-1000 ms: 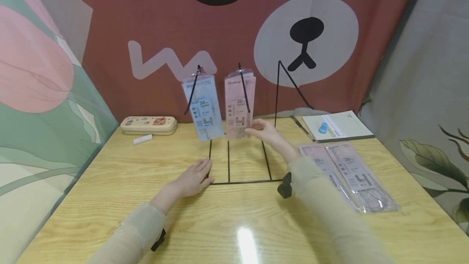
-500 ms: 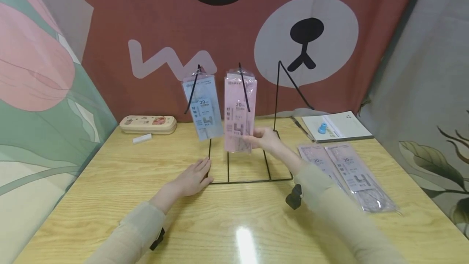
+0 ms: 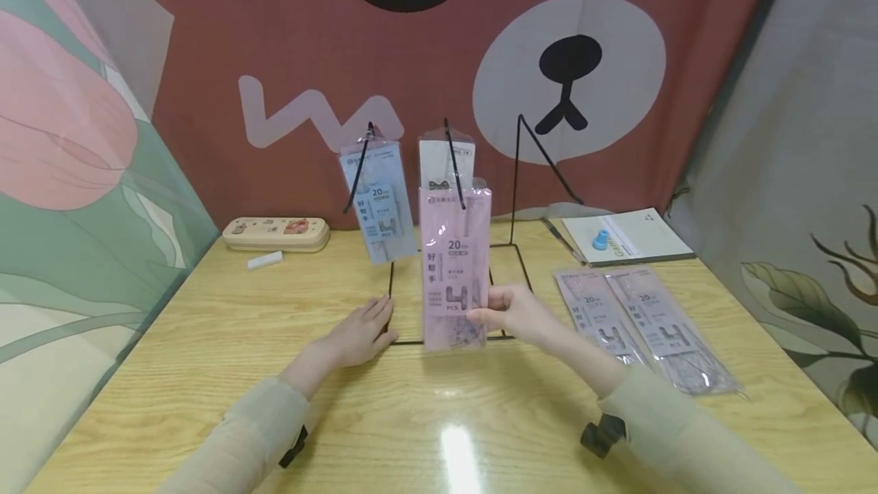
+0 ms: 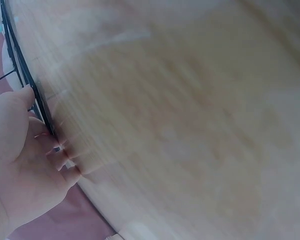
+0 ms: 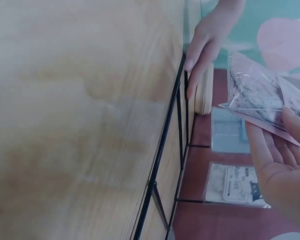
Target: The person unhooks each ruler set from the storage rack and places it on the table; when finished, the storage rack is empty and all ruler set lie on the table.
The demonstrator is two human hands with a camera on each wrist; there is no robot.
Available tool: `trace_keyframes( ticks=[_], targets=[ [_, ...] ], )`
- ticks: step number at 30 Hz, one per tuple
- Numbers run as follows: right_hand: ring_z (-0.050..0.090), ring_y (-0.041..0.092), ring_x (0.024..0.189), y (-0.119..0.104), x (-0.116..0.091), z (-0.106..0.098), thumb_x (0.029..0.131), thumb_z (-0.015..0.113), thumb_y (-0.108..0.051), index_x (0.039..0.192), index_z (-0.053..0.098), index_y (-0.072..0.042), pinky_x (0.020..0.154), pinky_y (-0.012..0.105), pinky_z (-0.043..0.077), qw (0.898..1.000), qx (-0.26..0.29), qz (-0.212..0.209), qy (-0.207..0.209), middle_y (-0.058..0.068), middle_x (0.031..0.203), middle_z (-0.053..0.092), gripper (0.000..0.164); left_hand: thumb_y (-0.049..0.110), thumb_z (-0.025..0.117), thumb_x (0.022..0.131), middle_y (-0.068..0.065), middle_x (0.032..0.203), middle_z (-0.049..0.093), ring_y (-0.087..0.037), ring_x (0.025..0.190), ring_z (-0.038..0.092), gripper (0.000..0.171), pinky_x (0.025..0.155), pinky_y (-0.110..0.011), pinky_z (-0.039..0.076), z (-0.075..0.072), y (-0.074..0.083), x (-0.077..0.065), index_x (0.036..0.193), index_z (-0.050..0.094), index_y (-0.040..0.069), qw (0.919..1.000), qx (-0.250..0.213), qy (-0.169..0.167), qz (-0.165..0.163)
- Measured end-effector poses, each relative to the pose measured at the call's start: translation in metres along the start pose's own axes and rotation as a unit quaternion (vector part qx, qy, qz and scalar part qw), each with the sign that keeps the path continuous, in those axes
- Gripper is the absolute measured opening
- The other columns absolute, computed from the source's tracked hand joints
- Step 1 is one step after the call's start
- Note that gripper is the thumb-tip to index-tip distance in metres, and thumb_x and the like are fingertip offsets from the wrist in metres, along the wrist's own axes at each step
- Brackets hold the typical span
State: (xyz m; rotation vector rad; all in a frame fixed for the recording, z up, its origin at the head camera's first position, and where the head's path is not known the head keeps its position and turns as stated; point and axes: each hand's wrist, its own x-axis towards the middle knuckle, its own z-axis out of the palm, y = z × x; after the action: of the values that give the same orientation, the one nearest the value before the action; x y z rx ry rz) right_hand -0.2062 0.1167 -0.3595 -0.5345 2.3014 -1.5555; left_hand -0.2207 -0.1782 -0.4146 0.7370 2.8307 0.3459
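In the head view my right hand pinches the right edge of a pink ruler set in clear plastic, marked 20 and 4 PCS. It is held upright in front of the black wire rack, below the middle hook. Behind it, a white-faced packet hangs on that hook. A blue ruler set hangs on the left hook; the right hook carries nothing. My left hand rests at the rack base's front left corner, fingers extended. In the left wrist view its thumb and fingers touch the base wire.
Two more pink packets lie on the table at the right. Behind them are a notebook, a blue cap-like piece and a pen. A cream pencil case and a white eraser-like block sit back left.
My right hand has drawn the pink ruler set off the middle hook, forward and down, uncovering the white-faced packet behind it. My left hand has stayed on the rack base.
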Motion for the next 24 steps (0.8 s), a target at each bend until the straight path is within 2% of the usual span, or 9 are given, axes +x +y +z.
trace_keyframes(
  ticks=[6, 13, 19, 24],
  targets=[
    [0.07, 0.024, 0.092, -0.003, -0.031, 0.004, 0.085, 0.068, -0.021, 0.109, 0.067, -0.001, 0.082, 0.034, 0.056, 1.0, -0.008, -0.003, -0.015, 0.017, 0.107, 0.07, 0.031, 0.032, 0.039, 0.102, -0.023, 0.155, 0.016, -0.042, 0.143, 0.016, 0.062, 0.115, -0.056, 0.018, -0.001, 0.002, -0.001, 0.147, 0.02, -0.006, 1.0, -0.003, -0.004, -0.002],
    [0.07, 0.019, 0.088, -0.009, -0.066, 0.006, 0.085, 0.068, -0.022, 0.107, 0.066, 0.002, 0.081, 0.029, 0.056, 0.999, 0.014, -0.011, -0.047, 0.016, 0.104, 0.071, 0.033, 0.031, 0.04, 0.102, -0.024, 0.154, 0.017, -0.043, 0.142, 0.017, 0.062, 0.114, -0.057, 0.019, -0.003, 0.004, -0.003, 0.146, 0.02, -0.007, 1.0, -0.006, -0.004, 0.002],
    [0.07, 0.014, 0.089, -0.011, -0.091, 0.0, 0.088, 0.064, -0.019, 0.105, 0.067, 0.0, 0.081, 0.025, 0.055, 0.995, 0.011, -0.058, -0.079, 0.014, 0.104, 0.071, 0.026, 0.032, 0.039, 0.102, -0.024, 0.155, 0.016, -0.042, 0.143, 0.016, 0.062, 0.115, -0.056, 0.018, -0.004, 0.004, -0.003, 0.147, 0.019, -0.006, 1.0, -0.003, -0.007, 0.0],
    [0.068, 0.01, 0.092, -0.004, -0.113, -0.019, 0.092, 0.057, -0.007, 0.108, 0.065, 0.001, 0.081, 0.026, 0.055, 0.988, 0.023, -0.116, -0.099, 0.011, 0.106, 0.071, 0.02, 0.033, 0.038, 0.102, -0.023, 0.155, 0.015, -0.041, 0.143, 0.015, 0.062, 0.115, -0.056, 0.018, -0.003, 0.004, -0.003, 0.147, 0.018, -0.006, 0.9999, -0.002, -0.012, 0.0]
  ],
)
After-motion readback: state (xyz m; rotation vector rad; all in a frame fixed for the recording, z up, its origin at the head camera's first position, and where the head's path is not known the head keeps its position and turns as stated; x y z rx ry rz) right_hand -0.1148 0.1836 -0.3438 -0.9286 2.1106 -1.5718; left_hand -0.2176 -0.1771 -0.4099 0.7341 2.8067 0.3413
